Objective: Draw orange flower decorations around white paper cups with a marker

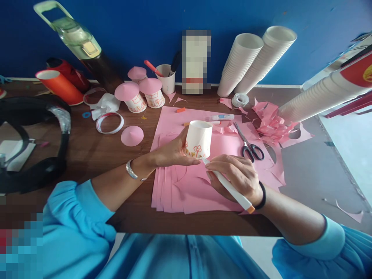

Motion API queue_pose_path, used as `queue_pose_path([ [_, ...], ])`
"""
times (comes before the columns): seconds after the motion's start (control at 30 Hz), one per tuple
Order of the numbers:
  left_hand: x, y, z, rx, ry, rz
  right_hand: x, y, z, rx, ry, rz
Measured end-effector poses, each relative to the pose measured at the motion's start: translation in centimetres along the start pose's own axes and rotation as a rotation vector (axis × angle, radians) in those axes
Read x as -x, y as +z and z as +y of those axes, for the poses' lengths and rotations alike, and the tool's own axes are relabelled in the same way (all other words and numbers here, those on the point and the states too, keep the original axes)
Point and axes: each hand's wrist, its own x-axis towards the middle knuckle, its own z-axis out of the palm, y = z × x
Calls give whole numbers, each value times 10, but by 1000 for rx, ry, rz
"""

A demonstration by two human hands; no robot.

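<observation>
Left hand (173, 152) curled partway round the white paper cup (200, 137), thumb along its flower-drawn end; cup above the pink sheets (197, 190). Right hand (234, 176) closed on an orange-ended marker (232, 188), tip at that same end.

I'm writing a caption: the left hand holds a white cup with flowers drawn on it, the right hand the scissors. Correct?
Not quite: the head view shows the right hand holding a white marker; the scissors lie on the pink paper. The left hand does hold the flowered white cup.
</observation>
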Motion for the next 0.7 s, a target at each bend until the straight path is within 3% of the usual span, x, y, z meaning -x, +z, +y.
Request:
queue_pose_path([
  [0.7, 0, 1, 1, 8, 6, 1, 1, 0, 0, 3, 25, 2],
])
